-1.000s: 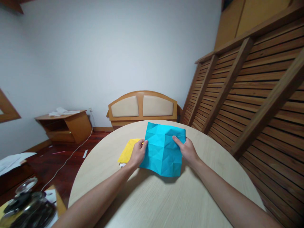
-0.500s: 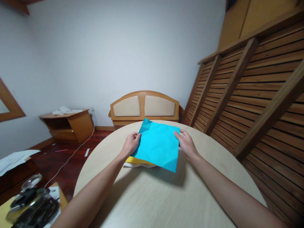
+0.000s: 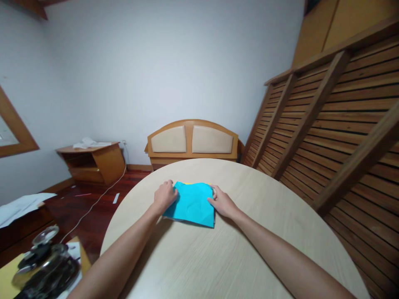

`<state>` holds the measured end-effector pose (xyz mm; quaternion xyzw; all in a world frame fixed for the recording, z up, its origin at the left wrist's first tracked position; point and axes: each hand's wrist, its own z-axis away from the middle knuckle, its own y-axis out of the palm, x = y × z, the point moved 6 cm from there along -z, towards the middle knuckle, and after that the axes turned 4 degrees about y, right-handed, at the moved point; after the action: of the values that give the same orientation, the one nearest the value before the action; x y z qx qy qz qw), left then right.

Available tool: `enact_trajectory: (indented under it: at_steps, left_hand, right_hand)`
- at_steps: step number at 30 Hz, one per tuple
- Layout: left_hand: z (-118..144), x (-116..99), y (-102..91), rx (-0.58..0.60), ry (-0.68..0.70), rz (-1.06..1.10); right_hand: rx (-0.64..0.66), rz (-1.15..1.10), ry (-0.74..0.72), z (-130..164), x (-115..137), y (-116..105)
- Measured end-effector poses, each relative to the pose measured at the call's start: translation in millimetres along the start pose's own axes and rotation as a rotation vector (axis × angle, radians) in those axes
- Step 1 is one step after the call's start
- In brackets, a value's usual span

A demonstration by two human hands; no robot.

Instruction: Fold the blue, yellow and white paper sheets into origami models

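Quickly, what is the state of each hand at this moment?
Left hand: curled at the left edge of the creased cyan paper sheet; grip cannot be told.
Right hand: partly curled at the sheet's right edge; grip cannot be told.

yellow paper (image 3: 188,183) mostly hidden under blue sheet (image 3: 193,204), dark clutter (image 3: 51,270) blurred, slatted panel (image 3: 358,108) cut off

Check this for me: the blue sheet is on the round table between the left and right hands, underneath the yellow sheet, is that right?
Not underneath: the head view shows the blue sheet over the yellow sheet, on the round table between the left hand and right hand.
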<state>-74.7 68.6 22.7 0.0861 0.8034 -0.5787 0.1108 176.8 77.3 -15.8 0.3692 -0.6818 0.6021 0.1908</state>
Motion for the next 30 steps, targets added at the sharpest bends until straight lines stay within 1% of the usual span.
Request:
enact_trajectory:
  at_steps: [2,4,6,7,8,9,11,13,15,17,20,23,25,28,30]
  left_hand:
    - [12,-30,5.3,-0.065,0.188,-0.098]
    - [25,-61,18.0,-0.056,0.34,-0.094]
    - [36,-80,38.3,0.058,0.384,-0.06]
    - [41,-87,50.4,0.153,0.398,-0.04]
    - [44,-90,61.4,0.24,0.395,-0.024]
    - [45,-91,69.4,0.295,0.384,-0.012]
    - [43,-89,78.4,0.358,0.401,-0.011]
    - [31,-79,78.2,0.36,0.402,-0.026]
    - [14,-60,74.0,0.378,0.36,-0.052]
    - [-6,-34,67.5,0.412,0.283,-0.075]
    - [-32,10,51.8,0.397,0.161,-0.117]
    - [-47,52,36.7,0.366,0.046,-0.152]
    - [-52,73,30.0,0.355,-0.003,-0.176]
    - [-57,89,24.3,0.337,-0.005,-0.198]
    - [-61,91,22.5,0.326,0.007,-0.208]
  right_hand:
    - [0.005,0.052,-0.024,3,-3,2]
    - [0.012,0.079,-0.05,5,-2,0]
    - [0.016,0.123,-0.086,7,-1,-5]
    - [0.018,0.15,-0.105,8,-1,-8]
    - [0.022,0.175,-0.121,9,-2,-12]
    - [0.029,0.197,-0.137,10,-4,-15]
    - [0.052,0.238,-0.173,15,-9,-22]
    - [0.064,0.294,-0.211,21,-17,-29]
    - [0.064,0.34,-0.232,26,-25,-36]
    - [0.068,0.356,-0.241,31,-31,-41]
    - [0.079,0.359,-0.246,35,-35,-44]
    - [0.092,0.369,-0.245,35,-34,-42]
    - [0.094,0.38,-0.241,34,-32,-40]
    - [0.094,0.399,-0.227,32,-30,-37]
    - [0.099,0.411,-0.216,31,-32,-34]
